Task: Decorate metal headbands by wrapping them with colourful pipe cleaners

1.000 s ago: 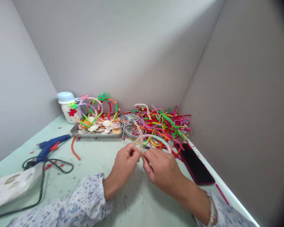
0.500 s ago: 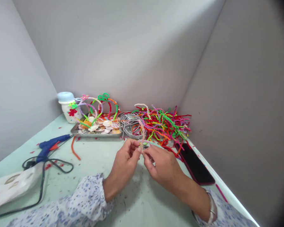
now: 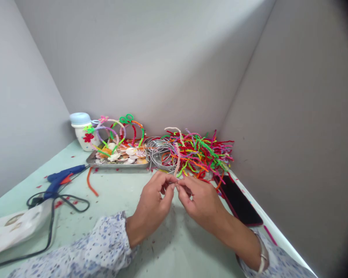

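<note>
Over the middle of the table, my left hand (image 3: 155,204) and my right hand (image 3: 201,200) meet fingertip to fingertip, both closed in a pinch. Between them they grip a pale pink pipe cleaner (image 3: 178,160), whose free end stands up beyond the fingers. The part inside the pinch is mostly hidden. Just past my hands lie a coil of silver wire (image 3: 159,154) and a heap of coloured pipe cleaners (image 3: 204,152).
Left rear: a metal tray (image 3: 118,166) of shells and discs, pipe-cleaner headbands (image 3: 120,129), and a white jar (image 3: 82,133). Left: a blue glue gun (image 3: 56,181) with its cord, a plastic bag (image 3: 23,227), an orange pipe cleaner (image 3: 90,181). Right: a phone (image 3: 240,200).
The standing end of the pink pipe cleaner has shifted slightly right and lower. A lilac strand seen at my fingertips is now hidden, and my fingertips are drawn closer together.
</note>
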A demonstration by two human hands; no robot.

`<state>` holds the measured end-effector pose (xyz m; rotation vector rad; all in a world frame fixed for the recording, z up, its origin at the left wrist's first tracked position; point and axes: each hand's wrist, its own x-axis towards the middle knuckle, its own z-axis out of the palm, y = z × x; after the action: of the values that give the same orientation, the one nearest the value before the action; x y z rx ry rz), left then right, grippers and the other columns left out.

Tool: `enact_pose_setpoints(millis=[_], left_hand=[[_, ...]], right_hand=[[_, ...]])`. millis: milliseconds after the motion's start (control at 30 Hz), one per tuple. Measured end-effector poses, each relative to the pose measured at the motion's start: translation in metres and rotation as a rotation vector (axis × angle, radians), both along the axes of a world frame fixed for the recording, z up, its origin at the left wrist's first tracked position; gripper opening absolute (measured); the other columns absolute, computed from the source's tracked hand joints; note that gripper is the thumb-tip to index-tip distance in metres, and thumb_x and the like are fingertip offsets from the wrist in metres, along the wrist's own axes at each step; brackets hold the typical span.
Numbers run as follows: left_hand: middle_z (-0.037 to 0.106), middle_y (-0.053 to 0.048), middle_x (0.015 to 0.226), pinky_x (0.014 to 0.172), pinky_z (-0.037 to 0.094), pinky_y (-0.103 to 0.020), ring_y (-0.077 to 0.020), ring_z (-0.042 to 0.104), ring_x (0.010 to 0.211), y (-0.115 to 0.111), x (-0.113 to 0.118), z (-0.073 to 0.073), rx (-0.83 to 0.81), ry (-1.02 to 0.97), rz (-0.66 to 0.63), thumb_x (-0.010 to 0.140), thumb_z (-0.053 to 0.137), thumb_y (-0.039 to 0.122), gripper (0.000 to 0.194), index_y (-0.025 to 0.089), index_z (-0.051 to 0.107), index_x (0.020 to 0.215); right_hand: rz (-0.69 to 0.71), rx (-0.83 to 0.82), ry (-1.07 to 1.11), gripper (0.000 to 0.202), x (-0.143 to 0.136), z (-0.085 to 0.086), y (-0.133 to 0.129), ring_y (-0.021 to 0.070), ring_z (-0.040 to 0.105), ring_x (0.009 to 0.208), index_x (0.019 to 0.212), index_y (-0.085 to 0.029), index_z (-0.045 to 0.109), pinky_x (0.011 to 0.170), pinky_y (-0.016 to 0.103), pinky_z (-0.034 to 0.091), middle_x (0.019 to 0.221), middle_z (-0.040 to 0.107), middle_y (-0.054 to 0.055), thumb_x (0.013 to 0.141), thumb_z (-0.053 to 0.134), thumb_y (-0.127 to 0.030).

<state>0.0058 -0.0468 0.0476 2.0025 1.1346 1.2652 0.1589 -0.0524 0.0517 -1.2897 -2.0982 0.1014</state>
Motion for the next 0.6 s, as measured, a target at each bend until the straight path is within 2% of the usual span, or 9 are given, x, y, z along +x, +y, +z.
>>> enact_pose_setpoints(millis=[167, 400, 600], left_hand=[[0.058, -0.002, 0.088, 0.069, 0.043, -0.024, -0.0134, 0.054, 0.08, 0.0031, -0.0006, -0.0023, 0.044, 0.012, -0.003, 0.085, 0.047, 0.012, 0.018, 0.019, 0.06, 0.096], [0.059, -0.002, 0.09, 0.082, 0.041, -0.027, -0.0133, 0.055, 0.085, 0.0078, -0.0017, -0.0053, 0.074, 0.022, 0.004, 0.087, 0.048, 0.013, 0.016, 0.019, 0.06, 0.096], [0.058, -0.002, 0.088, 0.078, 0.042, -0.026, -0.0137, 0.055, 0.083, 0.0079, -0.0018, -0.0038, 0.056, 0.037, 0.017, 0.087, 0.047, 0.014, 0.015, 0.019, 0.06, 0.093]], right_hand=[[0.004, 0.01, -0.019, 0.013, 0.002, 0.0003, 0.0001, 0.015, 0.056, 0.069, 0.087, -0.019, 0.061, 0.063, 0.025, 0.037, 0.079, 0.063, 0.002, 0.086, 0.047, -0.019], [0.024, 0.029, -0.051, 0.014, 0.0026, -0.0001, 0.0023, 0.0152, 0.058, 0.072, 0.088, -0.019, 0.06, 0.065, 0.026, 0.038, 0.081, 0.063, 0.002, 0.087, 0.046, -0.018], [0.013, 0.075, -0.088, 0.014, 0.0028, 0.001, 0.0017, 0.0157, 0.057, 0.071, 0.085, -0.019, 0.06, 0.064, 0.027, 0.038, 0.078, 0.063, 0.002, 0.087, 0.046, -0.018]])
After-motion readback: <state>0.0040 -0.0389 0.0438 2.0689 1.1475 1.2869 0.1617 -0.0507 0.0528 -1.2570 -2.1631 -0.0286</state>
